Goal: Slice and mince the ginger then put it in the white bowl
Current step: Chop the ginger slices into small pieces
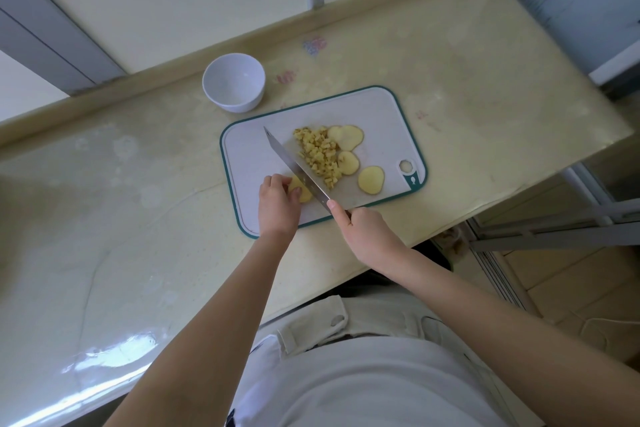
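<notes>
A white cutting board with a teal rim point(381, 104) lies on the counter. On it sit a heap of minced ginger point(320, 154) and several round ginger slices point(371, 179) to its right. My left hand point(277, 206) presses a ginger piece point(302, 191) against the board at its near left. My right hand point(360, 230) grips the handle of a knife point(294, 166), whose blade runs diagonally just right of the held piece. The white bowl point(233, 81) stands empty beyond the board's far left corner.
The pale counter point(121, 201) spreads wide to the left. A raised ledge point(138, 83) and wall panels run along the back. The counter ends at the right, where a metal frame point(554, 236) and floor show below.
</notes>
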Demonstrator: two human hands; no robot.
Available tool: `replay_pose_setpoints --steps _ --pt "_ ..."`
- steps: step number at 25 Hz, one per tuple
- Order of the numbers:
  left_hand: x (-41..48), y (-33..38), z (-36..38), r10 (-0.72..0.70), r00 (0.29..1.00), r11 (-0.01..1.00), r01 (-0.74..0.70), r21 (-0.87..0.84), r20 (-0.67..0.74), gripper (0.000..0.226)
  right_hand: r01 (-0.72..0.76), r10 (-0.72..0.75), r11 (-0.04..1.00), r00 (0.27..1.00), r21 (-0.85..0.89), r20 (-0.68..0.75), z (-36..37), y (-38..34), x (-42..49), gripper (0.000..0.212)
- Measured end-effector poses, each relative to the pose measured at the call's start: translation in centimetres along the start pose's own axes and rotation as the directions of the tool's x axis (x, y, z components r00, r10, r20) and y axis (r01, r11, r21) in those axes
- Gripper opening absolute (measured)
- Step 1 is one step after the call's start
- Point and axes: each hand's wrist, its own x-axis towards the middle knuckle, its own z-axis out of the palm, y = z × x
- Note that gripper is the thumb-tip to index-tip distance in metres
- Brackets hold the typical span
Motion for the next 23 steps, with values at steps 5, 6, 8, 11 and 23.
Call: replay_pose_setpoints --steps 5,6,8,11,23 --pt "0.3 -0.2 -0.1 0.007 1.000 1.000 -0.007 0.007 0.014 0.020 -0.044 0.044 0.999 0.999 -0.012 0.021 -0.2 -0.6 0.1 0.063" --pt "0.4 -0.2 -0.2 0.006 1.000 1.000 -0.006 0.007 0.015 0.020 -0.051 0.052 0.998 0.998 -0.029 0.035 -0.4 -0.9 0.0 0.061" --pt "0.5 -0.1 -0.2 0.001 1.000 1.000 -0.001 0.012 0.018 0.020 -0.070 0.072 0.997 0.997 -0.039 0.043 -0.5 -1.2 0.3 0.062" --pt "0.7 -0.1 -0.3 -0.008 0.999 1.000 0.007 0.014 0.034 0.020 -0.075 0.085 0.991 0.993 -0.111 0.080 -0.4 -1.6 0.6 0.054" --pt "1.1 -0.5 -0.4 0.020 0.998 1.000 -0.021 0.013 0.060 0.017 -0.051 0.057 0.992 0.997 -0.115 0.049 0.9 -0.7 1.7 0.060"
